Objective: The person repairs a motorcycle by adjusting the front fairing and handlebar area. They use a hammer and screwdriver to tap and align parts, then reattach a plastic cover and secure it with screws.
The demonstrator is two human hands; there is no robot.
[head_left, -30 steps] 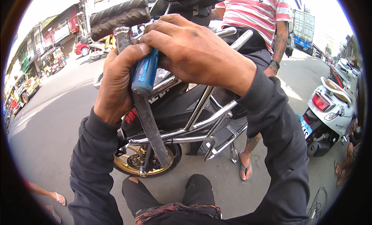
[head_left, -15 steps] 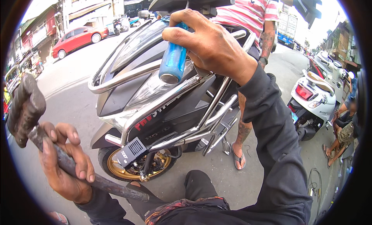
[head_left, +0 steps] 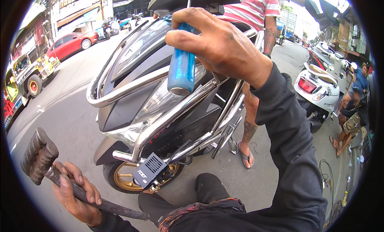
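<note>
My left hand (head_left: 77,198) is wrapped round the shaft of a worn, rusty hammer (head_left: 39,157), low at the left, its lumpy head pointing up and its handle end near my thigh. My right hand (head_left: 226,48) grips a screwdriver (head_left: 181,74) by its translucent blue handle, butt end toward me. The shank points upward to the dark underside of the handlebar area (head_left: 176,3); whether the tip touches anything is hidden. Both tools are over or beside the front of a dark scooter (head_left: 140,78) fitted with chrome guard bars (head_left: 144,142).
A person in a striped shirt (head_left: 248,8) and flip-flops stands just behind the scooter. White scooters (head_left: 320,92) are parked at the right, near seated people (head_left: 348,120) and a cable (head_left: 330,178). A red car (head_left: 72,44) and a colourful jeep (head_left: 34,74) are on the street at left.
The hammer and my left hand have dropped lower and slightly to the right. The screwdriver has shifted slightly down and right in view. The colourful jeep shows more at left.
</note>
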